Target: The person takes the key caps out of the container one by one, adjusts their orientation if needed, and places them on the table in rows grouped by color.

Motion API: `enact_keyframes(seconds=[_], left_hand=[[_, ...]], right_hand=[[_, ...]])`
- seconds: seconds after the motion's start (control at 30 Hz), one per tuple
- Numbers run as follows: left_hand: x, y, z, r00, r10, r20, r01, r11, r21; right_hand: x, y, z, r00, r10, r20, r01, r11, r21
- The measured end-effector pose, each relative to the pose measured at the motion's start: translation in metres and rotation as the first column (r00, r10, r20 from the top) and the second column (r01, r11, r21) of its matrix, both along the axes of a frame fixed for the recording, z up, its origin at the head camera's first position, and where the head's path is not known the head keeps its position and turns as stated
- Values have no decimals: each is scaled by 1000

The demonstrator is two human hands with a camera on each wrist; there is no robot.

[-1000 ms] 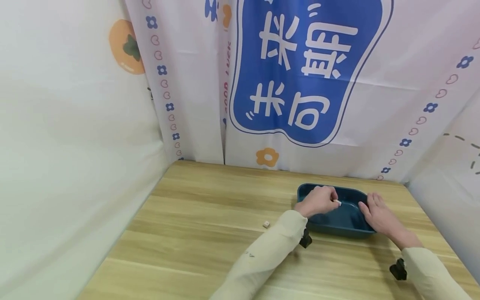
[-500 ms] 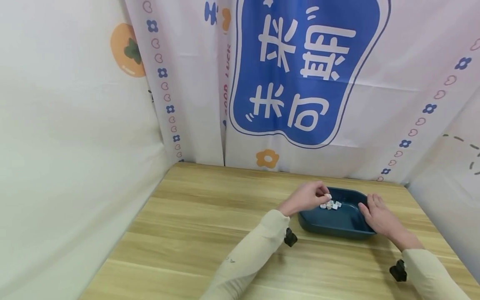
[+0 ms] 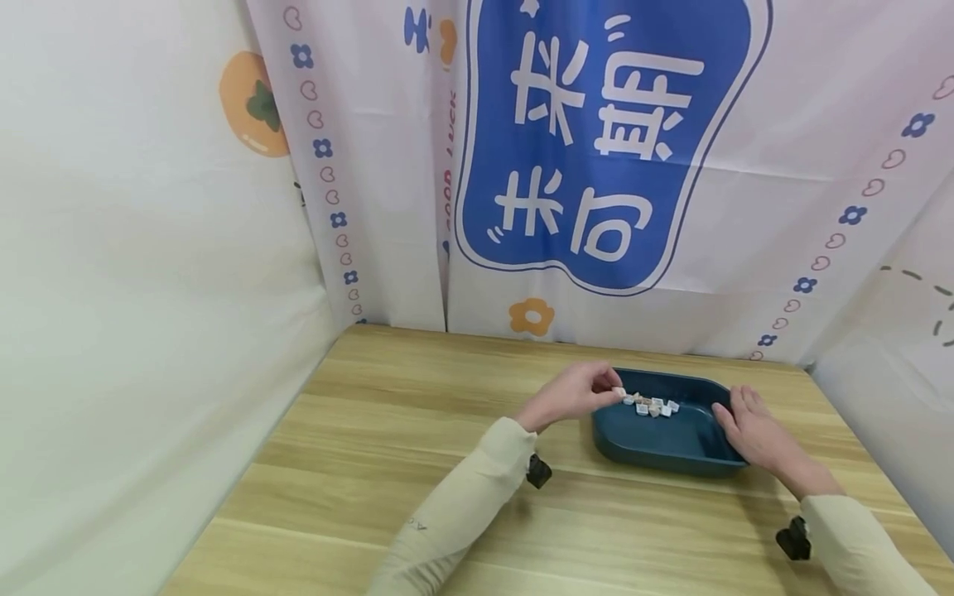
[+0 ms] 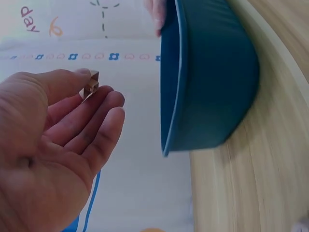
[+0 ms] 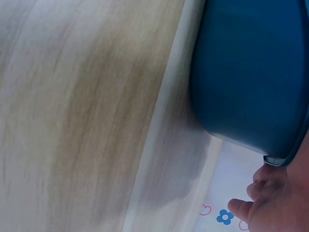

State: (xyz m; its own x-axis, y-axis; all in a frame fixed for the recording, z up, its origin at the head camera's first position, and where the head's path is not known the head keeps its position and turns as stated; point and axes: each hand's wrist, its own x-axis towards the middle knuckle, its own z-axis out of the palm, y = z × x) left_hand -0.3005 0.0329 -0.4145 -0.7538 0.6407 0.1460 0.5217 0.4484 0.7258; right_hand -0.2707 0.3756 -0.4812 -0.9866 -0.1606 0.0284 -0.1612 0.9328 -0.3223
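My left hand (image 3: 574, 394) is at the left end of a dark blue tray (image 3: 667, 461). Between thumb and finger it pinches a small pale keycap (image 4: 91, 86), whose hollow underside shows in the left wrist view; the other fingers are loosely bent. Inside the tray, several white and pinkish keycaps (image 3: 656, 407) lie in a loose row toward the left. At the tray's right end, my right hand (image 3: 762, 436) grips the rim, its thumb on the inner side and fingers outside. The right wrist view shows the tray's outer wall (image 5: 251, 72) and part of that hand.
The wooden table (image 3: 417, 414) extends to the left of the tray and in front of it. A printed cloth (image 3: 522, 273) hangs behind the table, and a white cloth (image 3: 149, 331) hangs at its left side.
My left hand has moved left across the tray, and a row of keycaps now shows there. A keycap on the table one second ago is out of sight near the left sleeve. The right hand stays put.
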Motion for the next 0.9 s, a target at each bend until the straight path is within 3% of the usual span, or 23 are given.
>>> enact_keyframes(seconds=[0.4,0.9], left_hand=[[-1,-41,-11,999,21,-49,-22,999,-29],[5,-91,-29,998,55,4,-55,996,-73]], right_hand=[[1,-3,2,1000,-4,5,4,1000,-16],[0,0,-1,1000,9,-5,-9,1000,-11]])
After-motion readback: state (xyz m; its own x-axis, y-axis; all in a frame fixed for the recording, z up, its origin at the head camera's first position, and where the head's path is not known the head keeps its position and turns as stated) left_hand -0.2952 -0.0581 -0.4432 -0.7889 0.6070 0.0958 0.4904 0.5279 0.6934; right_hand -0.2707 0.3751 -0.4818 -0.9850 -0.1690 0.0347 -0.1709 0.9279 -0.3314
